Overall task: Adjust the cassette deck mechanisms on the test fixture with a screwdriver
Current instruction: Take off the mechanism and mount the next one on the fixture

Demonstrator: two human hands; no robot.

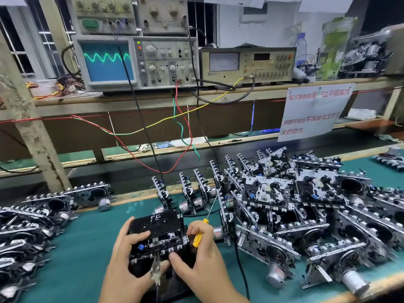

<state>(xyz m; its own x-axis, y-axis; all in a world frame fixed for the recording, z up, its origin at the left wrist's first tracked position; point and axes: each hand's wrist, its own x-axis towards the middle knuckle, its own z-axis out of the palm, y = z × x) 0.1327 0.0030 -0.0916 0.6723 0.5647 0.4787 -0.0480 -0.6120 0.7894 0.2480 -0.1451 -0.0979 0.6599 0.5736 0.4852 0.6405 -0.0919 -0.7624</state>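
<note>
A cassette deck mechanism (157, 241) with a black cassette (156, 221) loaded in it sits on a dark test fixture (172, 285) on the green bench mat. My left hand (129, 256) grips the mechanism's left side, thumb lying over the cassette's front edge. My right hand (201, 254) holds a yellow-handled screwdriver (202, 230) whose thin shaft points up and away to the right, while its thumb presses the mechanism's front edge. A metal clip (155, 270) on a wire is attached at the front of the mechanism.
Piles of deck mechanisms lie to the right (306, 215) and left (28, 221), and several stand in a row (196, 193) behind the fixture. An oscilloscope (135, 62) showing a green wave and a meter (247, 64) stand on the shelf, with wires hanging down.
</note>
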